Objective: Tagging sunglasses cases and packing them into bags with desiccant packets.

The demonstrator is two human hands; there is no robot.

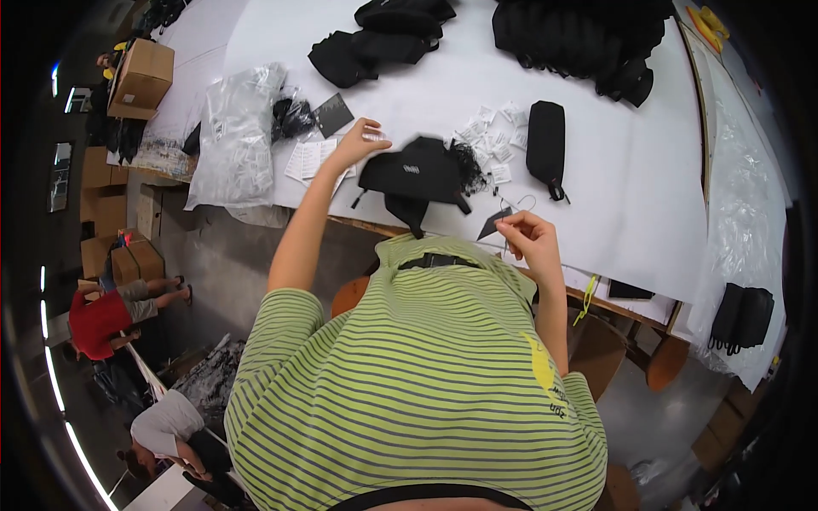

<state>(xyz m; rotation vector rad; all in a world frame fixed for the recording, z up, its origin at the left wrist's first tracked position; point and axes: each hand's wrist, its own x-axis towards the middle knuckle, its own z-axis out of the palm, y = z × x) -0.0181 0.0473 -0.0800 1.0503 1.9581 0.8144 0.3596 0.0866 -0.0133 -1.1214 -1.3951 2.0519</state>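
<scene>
My left hand point(358, 143) is raised over the table, its fingers curled round a small whitish, see-through piece whose kind I cannot make out. Just right of it, a black fabric pouch point(413, 173) with a small light label lies near the table's front edge, its zipper end and strap hanging toward me. In my right hand point(530, 238), thumb and fingers pinch a dark hang tag point(492, 224) with a thin cord loop. Black cords point(470, 167) lie bunched beside the pouch, next to scattered small white labels point(494, 145). A finished-looking black pouch point(545, 140) lies farther right.
Piles of black pouches point(579, 38) lie at the back of the white table point(630, 213). At left are a clear plastic bag point(234, 136), printed paper sheets point(308, 160) and a dark card point(332, 114). Cardboard boxes point(141, 77) and two other people stand beyond.
</scene>
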